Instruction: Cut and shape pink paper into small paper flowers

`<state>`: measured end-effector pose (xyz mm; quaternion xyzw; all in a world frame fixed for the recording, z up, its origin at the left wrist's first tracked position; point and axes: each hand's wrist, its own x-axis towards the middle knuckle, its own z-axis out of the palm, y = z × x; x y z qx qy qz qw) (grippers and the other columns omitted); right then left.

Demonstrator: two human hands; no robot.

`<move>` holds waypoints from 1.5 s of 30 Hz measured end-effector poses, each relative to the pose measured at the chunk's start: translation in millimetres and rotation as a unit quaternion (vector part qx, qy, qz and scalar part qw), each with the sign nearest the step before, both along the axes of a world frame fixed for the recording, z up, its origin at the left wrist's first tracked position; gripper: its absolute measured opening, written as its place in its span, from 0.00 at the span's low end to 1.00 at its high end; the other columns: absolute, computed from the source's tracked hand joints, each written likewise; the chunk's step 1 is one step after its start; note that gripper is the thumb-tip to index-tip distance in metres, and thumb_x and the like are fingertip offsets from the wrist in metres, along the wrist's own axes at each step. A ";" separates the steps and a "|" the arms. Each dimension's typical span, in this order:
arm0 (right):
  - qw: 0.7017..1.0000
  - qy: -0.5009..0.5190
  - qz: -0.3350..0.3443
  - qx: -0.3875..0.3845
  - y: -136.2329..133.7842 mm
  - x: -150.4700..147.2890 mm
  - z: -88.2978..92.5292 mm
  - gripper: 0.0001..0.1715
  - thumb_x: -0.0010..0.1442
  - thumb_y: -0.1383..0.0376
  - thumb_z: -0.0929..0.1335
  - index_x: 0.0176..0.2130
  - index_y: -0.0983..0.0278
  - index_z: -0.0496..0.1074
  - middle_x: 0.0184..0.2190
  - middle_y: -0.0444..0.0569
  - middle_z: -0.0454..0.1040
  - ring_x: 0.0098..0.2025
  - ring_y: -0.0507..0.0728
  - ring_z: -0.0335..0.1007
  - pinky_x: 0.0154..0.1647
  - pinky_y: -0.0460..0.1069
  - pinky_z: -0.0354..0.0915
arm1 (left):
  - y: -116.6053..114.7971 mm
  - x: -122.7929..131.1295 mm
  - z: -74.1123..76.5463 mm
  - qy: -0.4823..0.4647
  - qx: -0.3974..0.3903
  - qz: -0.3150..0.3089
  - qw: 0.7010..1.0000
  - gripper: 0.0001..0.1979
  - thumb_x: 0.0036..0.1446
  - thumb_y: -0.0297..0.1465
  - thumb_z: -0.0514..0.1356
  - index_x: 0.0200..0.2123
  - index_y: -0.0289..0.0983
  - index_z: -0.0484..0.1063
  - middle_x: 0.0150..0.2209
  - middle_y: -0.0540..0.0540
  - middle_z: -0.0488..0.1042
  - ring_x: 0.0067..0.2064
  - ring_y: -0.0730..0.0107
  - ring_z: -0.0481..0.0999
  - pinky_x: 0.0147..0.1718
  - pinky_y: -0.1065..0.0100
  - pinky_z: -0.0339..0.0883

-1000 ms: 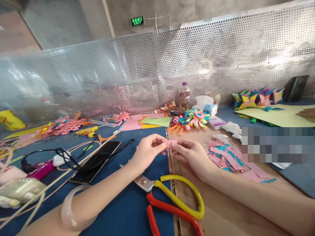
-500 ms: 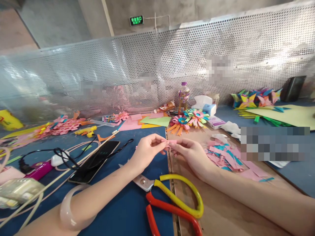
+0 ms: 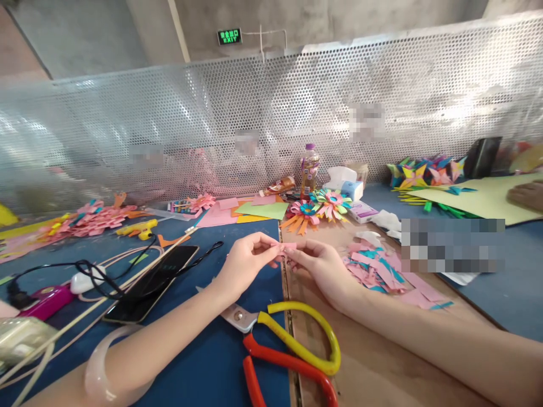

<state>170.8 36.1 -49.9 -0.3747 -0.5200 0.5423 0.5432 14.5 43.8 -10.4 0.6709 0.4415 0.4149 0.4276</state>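
Note:
My left hand [image 3: 246,261] and my right hand [image 3: 319,265] meet over the table's middle, both pinching one small pink paper strip [image 3: 288,247] between thumb and fingertips. The strip is held just above the seam between the blue mat [image 3: 203,362] and the brown board [image 3: 382,367]. A pale bangle [image 3: 99,373] sits on my left wrist. Scissors with yellow and red handles [image 3: 292,347] lie below my hands.
A phone [image 3: 150,282] with cables lies at the left. Pink and teal paper scraps [image 3: 379,268] pile at the right. Paper flowers [image 3: 318,206], a bottle [image 3: 309,168], a tissue box [image 3: 351,189] stand behind. Another person's hand [image 3: 526,195] rests on yellow-green paper [image 3: 475,200] far right.
My hands keep the same pinch on the pink strip. The view has shifted a little, and another person's hand has come back onto the yellow-green paper at the far right.

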 end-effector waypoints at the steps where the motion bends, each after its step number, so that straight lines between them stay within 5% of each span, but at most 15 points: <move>1: 1.000 0.002 0.000 -0.001 0.3 -0.4 -0.1 0.20 0.49 0.54 0.70 0.35 0.68 0.73 0.30 0.49 0.73 0.31 0.51 0.65 0.32 0.46 0.62 | -0.1 0.1 0.5 0.002 0.002 0.002 1.000 0.08 0.50 0.34 0.60 0.30 0.34 0.70 0.27 0.48 0.74 0.28 0.73 0.72 0.29 0.72 0.66; 17: 0.998 0.001 0.060 -0.022 -3.2 -2.8 2.6 0.17 0.51 0.57 0.70 0.36 0.67 0.74 0.29 0.46 0.71 0.30 0.50 0.62 0.32 0.46 0.59 | 0.5 -3.1 -0.8 0.041 0.035 0.031 0.998 0.11 0.49 0.37 0.60 0.32 0.36 0.75 0.32 0.47 0.76 0.34 0.69 0.71 0.31 0.72 0.61; 45: 0.998 -0.028 0.040 -0.044 -4.1 -1.8 1.5 0.19 0.49 0.54 0.70 0.32 0.68 0.73 0.27 0.47 0.71 0.27 0.50 0.61 0.29 0.45 0.59 | 0.6 -2.5 -3.0 0.018 -0.024 0.025 0.999 0.13 0.47 0.38 0.61 0.33 0.36 0.75 0.32 0.46 0.76 0.33 0.69 0.70 0.30 0.72 0.59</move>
